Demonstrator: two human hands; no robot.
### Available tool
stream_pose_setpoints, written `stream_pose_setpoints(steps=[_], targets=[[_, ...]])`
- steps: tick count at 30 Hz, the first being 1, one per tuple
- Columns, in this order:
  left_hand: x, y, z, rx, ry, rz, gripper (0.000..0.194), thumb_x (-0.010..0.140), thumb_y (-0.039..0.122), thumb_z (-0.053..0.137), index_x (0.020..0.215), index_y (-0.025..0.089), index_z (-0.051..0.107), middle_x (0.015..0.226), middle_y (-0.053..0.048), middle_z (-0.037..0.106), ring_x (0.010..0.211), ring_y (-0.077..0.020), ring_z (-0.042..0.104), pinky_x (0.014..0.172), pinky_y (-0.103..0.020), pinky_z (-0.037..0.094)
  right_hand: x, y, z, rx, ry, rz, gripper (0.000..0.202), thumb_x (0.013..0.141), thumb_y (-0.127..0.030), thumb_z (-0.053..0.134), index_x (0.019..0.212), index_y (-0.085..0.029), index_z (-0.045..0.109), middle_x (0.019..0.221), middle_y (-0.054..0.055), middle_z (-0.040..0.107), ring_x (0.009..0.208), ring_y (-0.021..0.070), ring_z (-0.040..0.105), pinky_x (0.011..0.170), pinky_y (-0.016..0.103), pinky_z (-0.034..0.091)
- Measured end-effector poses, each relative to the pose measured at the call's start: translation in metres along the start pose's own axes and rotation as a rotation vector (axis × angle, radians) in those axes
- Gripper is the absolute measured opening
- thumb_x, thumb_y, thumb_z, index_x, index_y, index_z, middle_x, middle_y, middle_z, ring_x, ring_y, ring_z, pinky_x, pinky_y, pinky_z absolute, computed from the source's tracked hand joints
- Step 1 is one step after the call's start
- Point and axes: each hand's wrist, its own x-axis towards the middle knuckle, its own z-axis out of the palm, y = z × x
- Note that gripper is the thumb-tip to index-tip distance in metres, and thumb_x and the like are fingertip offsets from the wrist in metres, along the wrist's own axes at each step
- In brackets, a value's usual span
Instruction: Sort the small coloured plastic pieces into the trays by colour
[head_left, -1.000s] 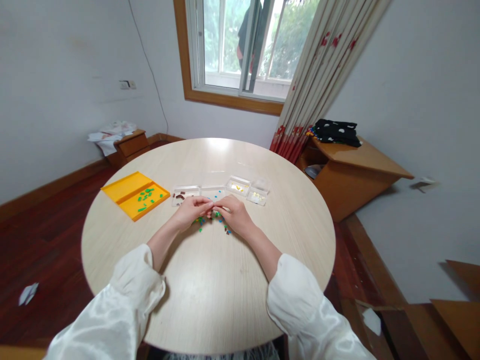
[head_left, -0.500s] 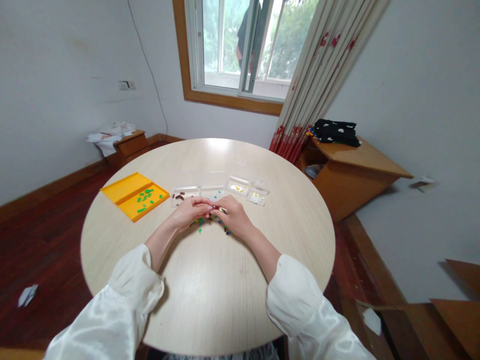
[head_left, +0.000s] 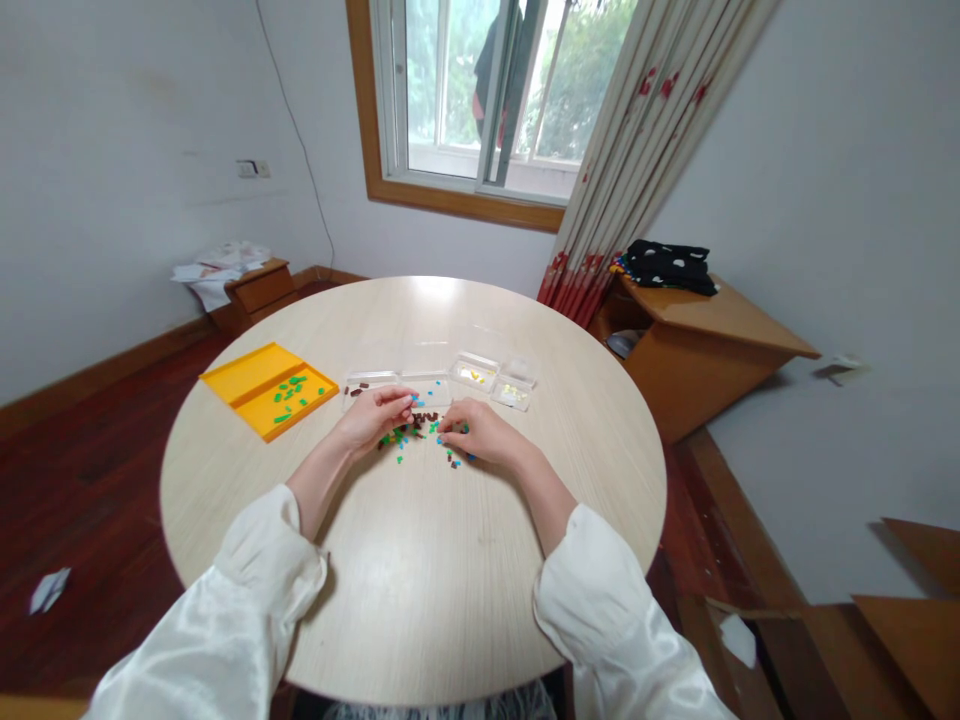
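Observation:
My left hand [head_left: 377, 417] is closed in a pinch above the loose pile, with a small blue toy brick [head_left: 415, 398] at its fingertips. Lower and to the right, my right hand [head_left: 481, 432] reaches down to the table, its thumb and forefinger pinched at another small blue brick [head_left: 440, 440]. Between and beneath the hands lies a heap of tiny brown bricks [head_left: 425, 417], mixed with green bricks [head_left: 390, 438] and blue ones. Just behind, a clear plastic box [head_left: 373, 378] holds brown pieces on its left and blue ones on its right.
An orange-yellow open case [head_left: 247, 378] with several green bricks lies at the left of the round table [head_left: 420, 580]. Clear trays [head_left: 474, 372] with yellow pieces stand at the back right. A wooden cabinet [head_left: 720, 330] is beyond the right edge.
My hands were together over the pile and have come apart. The right has moved down and slightly right to the loose bricks; the left has drawn back a little.

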Motion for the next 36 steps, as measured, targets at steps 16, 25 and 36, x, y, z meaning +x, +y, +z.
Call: stream_pose_setpoints(steps=[16, 25, 36], targets=[[-0.0016, 0.0007, 0.0045, -0.098, 0.076, 0.021, 0.033, 0.047, 0.018, 0.084, 0.073, 0.011, 0.065, 0.066, -0.002, 0.067, 0.054, -0.0077, 0.059, 0.058, -0.02, 0.05, 0.0014, -0.006, 0.0086, -0.058, -0.081, 0.036, 0.015, 0.07, -0.005, 0.06, 0.067, -0.016, 0.07, 0.07, 0.002, 0.065, 0.072, 0.0126, 0.057, 0.069, 0.021, 0.042], [-0.0009, 0.001, 0.0056, -0.121, 0.084, 0.025, 0.03, 0.046, 0.016, 0.084, 0.07, 0.01, 0.066, 0.064, -0.002, 0.067, 0.054, -0.007, 0.058, 0.059, -0.019, 0.05, 0.0028, -0.0046, 0.008, -0.089, -0.09, -0.02, 0.012, 0.072, -0.007, 0.063, 0.074, -0.016, 0.071, 0.076, 0.004, 0.067, 0.078, 0.0153, 0.058, 0.076, 0.026, 0.042], [-0.0018, 0.0005, 0.0063, -0.114, 0.092, 0.025, 0.028, 0.047, 0.015, 0.084, 0.069, 0.01, 0.068, 0.064, -0.002, 0.067, 0.054, -0.0069, 0.059, 0.059, -0.019, 0.051, 0.0009, -0.0071, 0.0081, -0.037, -0.054, -0.01, 0.013, 0.072, -0.006, 0.061, 0.069, -0.017, 0.069, 0.07, 0.002, 0.064, 0.073, 0.0133, 0.057, 0.071, 0.024, 0.042]])
